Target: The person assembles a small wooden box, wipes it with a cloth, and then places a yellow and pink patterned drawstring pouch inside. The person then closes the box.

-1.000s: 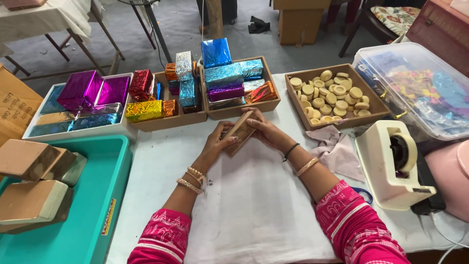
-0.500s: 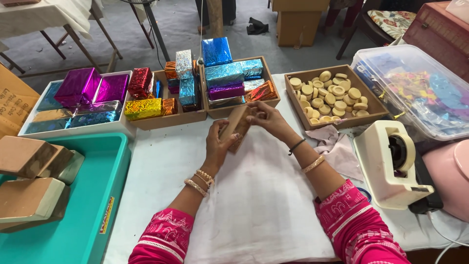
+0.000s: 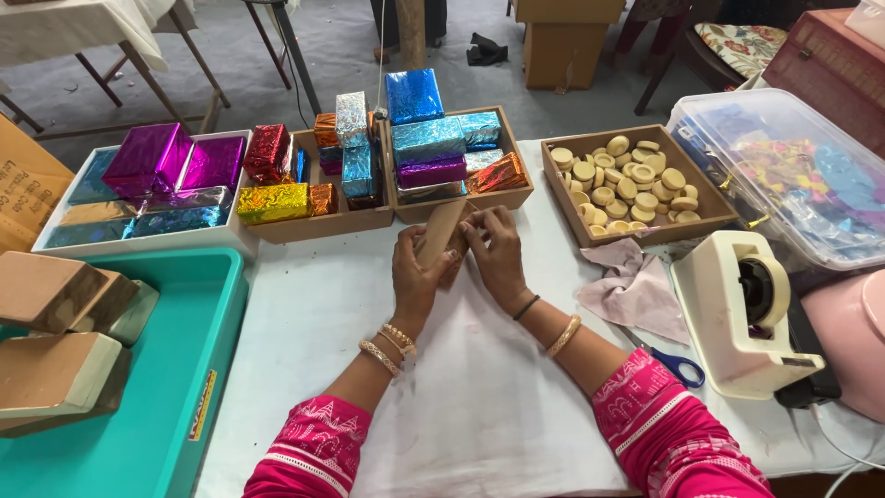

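A small brown cardboard box (image 3: 442, 231) is tilted up on end between both hands above the white table (image 3: 304, 314). My left hand (image 3: 415, 277) grips its lower left side from below. My right hand (image 3: 496, 249) holds its right side, fingers at the upper edge. Just behind the hands stands a wooden tray (image 3: 510, 196) filled with several foil-wrapped boxes in blue, purple and orange.
A wooden tray of round beige discs (image 3: 631, 183) sits at right, a pink cloth (image 3: 632, 289) and blue-handled scissors (image 3: 680, 367) below it. A white tape dispenser (image 3: 749, 309) and clear plastic bin (image 3: 793, 171) stand at right. A teal tray (image 3: 175, 369) with brown boxes lies left.
The brown box has been turned from lying low between the hands to standing tilted upright. Both hands have shifted slightly with it.
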